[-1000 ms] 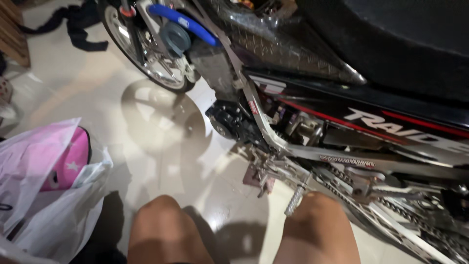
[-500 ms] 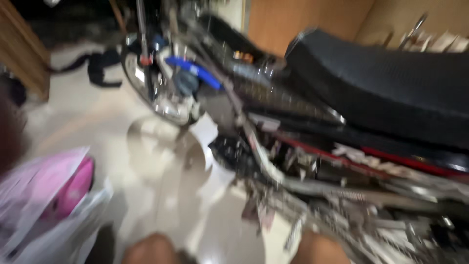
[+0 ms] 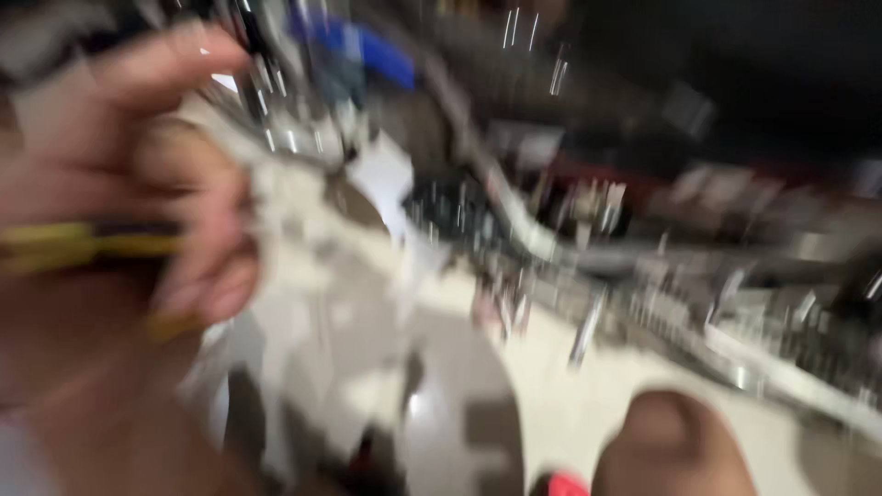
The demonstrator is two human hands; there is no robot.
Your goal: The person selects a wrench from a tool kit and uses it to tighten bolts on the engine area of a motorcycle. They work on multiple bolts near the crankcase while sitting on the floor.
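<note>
A yellow and black tool lies across the left hand, at the left edge of the head view. Its long axis runs about level, left to right. The fingers curl around it, but the picture is much blurred, so what kind of tool it is I cannot tell. The motorcycle lies to the right of this hand and farther away, apart from it, standing on the pale floor. A bare knee shows at the bottom. The right hand is not visible. No container can be made out.
</note>
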